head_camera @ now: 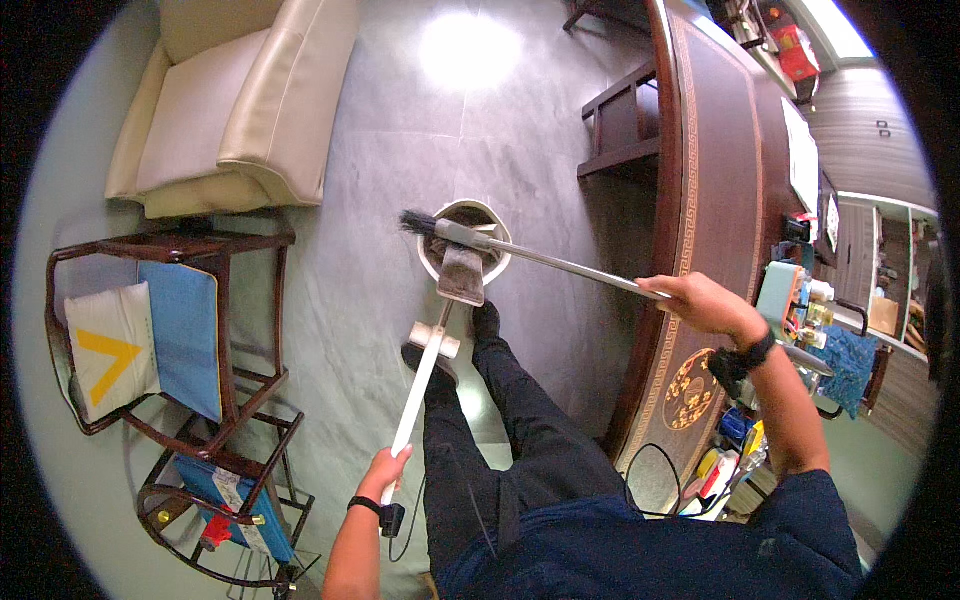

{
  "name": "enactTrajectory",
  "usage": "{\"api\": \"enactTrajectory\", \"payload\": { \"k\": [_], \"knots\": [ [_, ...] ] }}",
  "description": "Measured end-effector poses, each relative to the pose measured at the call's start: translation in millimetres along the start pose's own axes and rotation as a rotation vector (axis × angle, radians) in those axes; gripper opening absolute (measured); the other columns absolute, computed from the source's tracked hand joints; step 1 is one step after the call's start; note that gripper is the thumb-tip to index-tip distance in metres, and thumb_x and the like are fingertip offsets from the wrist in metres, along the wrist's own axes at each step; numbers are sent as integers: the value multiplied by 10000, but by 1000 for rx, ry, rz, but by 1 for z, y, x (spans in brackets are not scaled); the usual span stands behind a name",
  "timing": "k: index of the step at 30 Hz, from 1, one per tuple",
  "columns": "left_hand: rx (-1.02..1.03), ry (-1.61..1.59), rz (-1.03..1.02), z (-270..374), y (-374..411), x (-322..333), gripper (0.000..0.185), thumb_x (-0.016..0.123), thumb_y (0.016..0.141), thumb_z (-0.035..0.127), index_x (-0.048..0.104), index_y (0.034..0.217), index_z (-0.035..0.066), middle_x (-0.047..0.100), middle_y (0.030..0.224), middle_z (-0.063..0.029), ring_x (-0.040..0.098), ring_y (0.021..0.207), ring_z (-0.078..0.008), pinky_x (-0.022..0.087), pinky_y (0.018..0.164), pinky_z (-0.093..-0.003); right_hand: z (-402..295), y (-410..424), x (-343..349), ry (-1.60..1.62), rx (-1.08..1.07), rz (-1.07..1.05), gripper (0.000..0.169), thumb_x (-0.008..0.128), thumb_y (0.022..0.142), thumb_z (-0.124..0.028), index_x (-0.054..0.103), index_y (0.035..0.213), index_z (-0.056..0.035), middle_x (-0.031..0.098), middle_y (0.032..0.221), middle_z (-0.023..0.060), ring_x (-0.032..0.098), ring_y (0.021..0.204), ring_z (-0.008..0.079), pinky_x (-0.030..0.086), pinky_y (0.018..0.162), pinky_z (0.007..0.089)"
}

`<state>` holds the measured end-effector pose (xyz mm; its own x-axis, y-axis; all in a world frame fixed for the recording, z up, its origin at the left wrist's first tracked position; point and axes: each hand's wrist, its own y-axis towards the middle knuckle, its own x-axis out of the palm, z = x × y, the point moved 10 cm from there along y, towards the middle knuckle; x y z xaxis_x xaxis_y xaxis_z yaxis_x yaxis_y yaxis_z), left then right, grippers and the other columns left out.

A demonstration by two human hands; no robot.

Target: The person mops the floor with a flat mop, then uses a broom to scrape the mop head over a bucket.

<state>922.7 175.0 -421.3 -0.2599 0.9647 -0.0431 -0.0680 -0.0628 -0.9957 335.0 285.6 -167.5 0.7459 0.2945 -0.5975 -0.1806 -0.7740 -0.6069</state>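
My left hand grips the white pole of a long-handled dustpan. Its dusty grey pan is over the near rim of a round white waste bin, and a cream cylindrical piece sits partway along the pole. In my right hand is the metal handle of a broom. The broom head lies across the bin's mouth, touching or just above the pan, with black bristles reaching past the left rim. Contents inside the bin are partly hidden.
A beige armchair stands at upper left. Below it are a dark wooden chair with a blue cushion and another chair holding a blue box. A dark wooden desk with assorted items runs along the right.
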Motion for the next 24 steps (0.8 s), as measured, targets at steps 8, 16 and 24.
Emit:
{"api": "enactTrajectory", "payload": {
  "k": [8, 16, 24],
  "knots": [
    [-28, -10, -6, -8, 1, 0, 484, 615, 891, 486, 566, 899, 5, 511, 620, -51, 515, 456, -177, 447, 406, -345, -24, -89, -16, -74, 134, -244, 411, 600, 880, -48, 565, 1288, -82, 674, 1050, 183, 667, 903, 348, 523, 776, 421],
    [-35, -47, -20, -12, 9, 7, 476, 610, 894, 484, 552, 907, 12, 508, 631, -49, 509, 460, -175, 447, 409, -347, 19, -10, 37, -56, 40, -25, 419, 630, 875, -74, 562, 1288, -97, 650, 987, 237, 654, 843, 380, 521, 739, 428],
    [-36, -78, -34, -8, -1, 7, 478, 604, 897, 490, 541, 890, 16, 497, 618, -50, 505, 451, -172, 431, 395, -338, -29, -101, -22, -59, 115, -205, 449, 623, 847, -15, 573, 1284, -100, 673, 1031, 184, 675, 833, 346, 531, 724, 400]
  ]
}}
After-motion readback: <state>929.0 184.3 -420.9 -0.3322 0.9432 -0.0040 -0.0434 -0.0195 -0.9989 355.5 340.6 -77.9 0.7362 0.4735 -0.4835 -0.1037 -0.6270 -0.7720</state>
